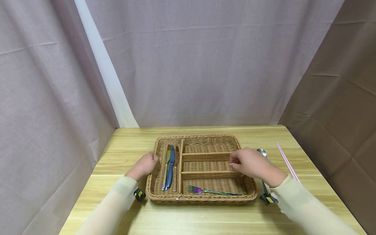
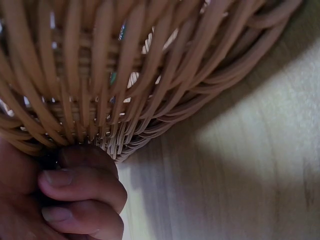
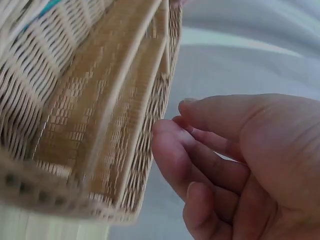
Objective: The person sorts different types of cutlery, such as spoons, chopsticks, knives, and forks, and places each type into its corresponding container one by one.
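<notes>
A wicker cutlery basket [image 1: 202, 198] with divided compartments sits before me. My left hand [image 1: 148, 163] grips its left rim; the left wrist view shows fingers [image 2: 87, 192] curled against the weave. Over the basket's right end hovers my right hand [image 1: 249, 161], its fingers loosely bent and nothing seen in them. In the left compartment lie a blue knife [image 1: 170, 168], a knife with a patterned handle [image 1: 165, 169] and a copper-coloured knife [image 1: 176, 163]. The front compartment holds a rainbow-coloured fork [image 1: 197, 190], lying lengthwise with its tines to the left.
Right of the basket, partly hidden by my right arm, lies a spoon [image 1: 262, 152] with a blue handle. Pink chopsticks [image 1: 287, 161] lie farther right on the wooden table [image 1: 126, 140]. Grey curtains [image 1: 205, 71] hang behind and beside the table.
</notes>
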A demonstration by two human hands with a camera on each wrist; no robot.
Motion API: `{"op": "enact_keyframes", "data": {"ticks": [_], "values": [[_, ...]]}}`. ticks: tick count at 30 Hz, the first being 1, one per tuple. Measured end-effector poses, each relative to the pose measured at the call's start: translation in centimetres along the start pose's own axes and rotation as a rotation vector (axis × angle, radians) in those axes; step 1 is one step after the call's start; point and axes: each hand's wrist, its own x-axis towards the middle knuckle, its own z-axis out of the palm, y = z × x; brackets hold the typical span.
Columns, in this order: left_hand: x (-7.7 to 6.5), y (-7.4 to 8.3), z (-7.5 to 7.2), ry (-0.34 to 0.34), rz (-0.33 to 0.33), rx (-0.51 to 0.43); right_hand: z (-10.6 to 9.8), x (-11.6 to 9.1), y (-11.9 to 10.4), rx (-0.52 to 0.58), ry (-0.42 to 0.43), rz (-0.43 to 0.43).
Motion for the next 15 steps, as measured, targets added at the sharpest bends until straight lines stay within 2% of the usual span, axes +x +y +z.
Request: {"op": "enact_keyframes", "data": {"ticks": [10, 15], "values": [[-0.1, -0.1, 0.1, -0.005, 0.000, -0.023, -0.9, -1.9, 5.4, 0.008, 0.082, 0.138], [-0.2, 0.1, 0.0, 0.002, -0.001, -0.018, -0.2, -2.8, 8.0, -0.015, 0.041, 0.208]]}}
